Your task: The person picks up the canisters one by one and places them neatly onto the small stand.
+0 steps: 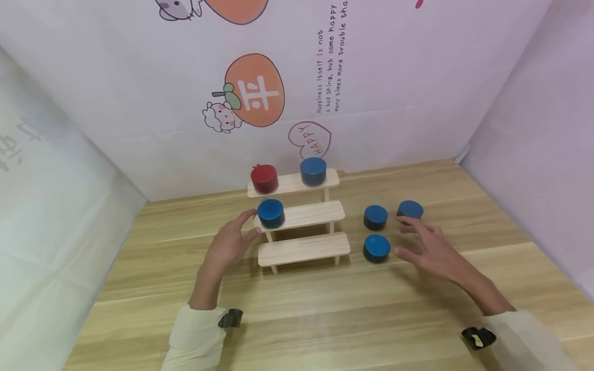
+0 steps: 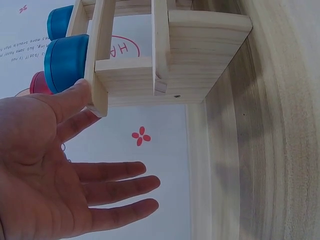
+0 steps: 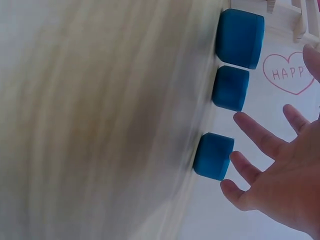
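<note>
We've got the left hand (image 1: 229, 245) released, fingers spread, thumb touching the shelf rack (image 1: 301, 249) beside the blue puck (image 1: 271, 213) on the mid step. Right hand (image 1: 429, 247) is released too, fingers splayed, hovering approx. at 3 o'clock of the rack, fingertips by the far puck (image 1: 410, 210) on the desk (image 1: 325, 309). Looks like the reach phase; next we'd need to close round one.

both arms reach forward; the left hand (image 1: 229, 245) and the right hand (image 1: 429, 247) have straight, spread fingers, gripping nothing.
</note>
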`<state>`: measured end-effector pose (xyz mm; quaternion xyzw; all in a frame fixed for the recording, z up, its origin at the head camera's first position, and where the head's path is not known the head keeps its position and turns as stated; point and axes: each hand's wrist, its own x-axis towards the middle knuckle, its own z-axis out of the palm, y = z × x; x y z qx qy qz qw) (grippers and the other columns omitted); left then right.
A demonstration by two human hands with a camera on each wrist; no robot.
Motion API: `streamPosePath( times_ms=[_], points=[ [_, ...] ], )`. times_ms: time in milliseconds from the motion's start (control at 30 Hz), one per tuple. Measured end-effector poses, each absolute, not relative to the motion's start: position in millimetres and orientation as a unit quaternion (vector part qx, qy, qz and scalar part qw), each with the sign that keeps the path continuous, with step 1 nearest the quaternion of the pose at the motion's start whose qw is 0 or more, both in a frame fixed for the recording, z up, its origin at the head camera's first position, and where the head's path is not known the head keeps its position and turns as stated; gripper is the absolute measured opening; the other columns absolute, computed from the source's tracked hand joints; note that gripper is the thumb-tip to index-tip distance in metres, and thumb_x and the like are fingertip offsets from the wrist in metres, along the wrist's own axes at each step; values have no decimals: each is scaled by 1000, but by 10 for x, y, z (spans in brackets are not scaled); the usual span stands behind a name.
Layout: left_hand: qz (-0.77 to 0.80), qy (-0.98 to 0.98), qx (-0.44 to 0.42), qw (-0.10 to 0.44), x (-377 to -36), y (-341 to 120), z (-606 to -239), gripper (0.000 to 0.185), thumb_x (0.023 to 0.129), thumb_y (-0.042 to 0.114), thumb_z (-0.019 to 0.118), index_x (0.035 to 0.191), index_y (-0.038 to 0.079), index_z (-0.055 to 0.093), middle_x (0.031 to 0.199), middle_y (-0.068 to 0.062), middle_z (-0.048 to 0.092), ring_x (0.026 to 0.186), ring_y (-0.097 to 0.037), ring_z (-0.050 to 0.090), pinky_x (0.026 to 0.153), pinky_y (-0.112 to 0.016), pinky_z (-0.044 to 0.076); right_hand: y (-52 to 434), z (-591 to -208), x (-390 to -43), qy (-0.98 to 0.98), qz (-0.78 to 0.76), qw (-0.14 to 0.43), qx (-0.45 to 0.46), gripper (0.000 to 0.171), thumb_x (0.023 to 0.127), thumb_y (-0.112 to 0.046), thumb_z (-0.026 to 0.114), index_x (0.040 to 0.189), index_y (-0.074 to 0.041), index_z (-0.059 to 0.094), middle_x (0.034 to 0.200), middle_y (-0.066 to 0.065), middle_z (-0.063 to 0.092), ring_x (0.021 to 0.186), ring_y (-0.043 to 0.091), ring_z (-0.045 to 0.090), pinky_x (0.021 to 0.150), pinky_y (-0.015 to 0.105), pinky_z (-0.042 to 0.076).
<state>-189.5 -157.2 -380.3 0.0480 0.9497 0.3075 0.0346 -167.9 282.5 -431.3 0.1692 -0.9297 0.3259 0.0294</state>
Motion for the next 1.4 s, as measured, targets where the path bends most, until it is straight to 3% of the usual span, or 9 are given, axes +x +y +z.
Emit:
streamPosePath(
  times_ms=[433, 833, 1400],
  points=[
    [314, 948, 52, 35, -1903, -1588, -3803, 57, 103, 28, 59, 154, 11, 39, 150, -22, 44, 137, -46, 39, 106, -63, 36, 2711, -4373, -1692, -928, 320, 26, 189, 65, 92, -35, 71, 143, -5, 45, 122, 22, 66, 123, 59, 38, 91, 77, 23],
    [317, 946, 53, 35, -1901, -1588, -3818, 57, 103, 29, 59, 154, 13, 39, 150, -21, 45, 137, -46, 39, 105, -64, 36, 2622, -4410, -1724, -931, 315, 0, 183, 63, 90, -38, 74, 141, -10, 50, 124, 23, 64, 126, 55, 35, 92, 77, 23],
    [316, 947, 55, 31, -1897, -1591, -3830, 57, 102, 29, 59, 154, 15, 40, 149, -21, 46, 136, -46, 41, 104, -64, 37, 2545, -4432, -1769, -931, 309, -4, 196, 59, 87, -32, 79, 134, -8, 56, 124, 23, 63, 124, 52, 39, 93, 74, 23]
  ],
)
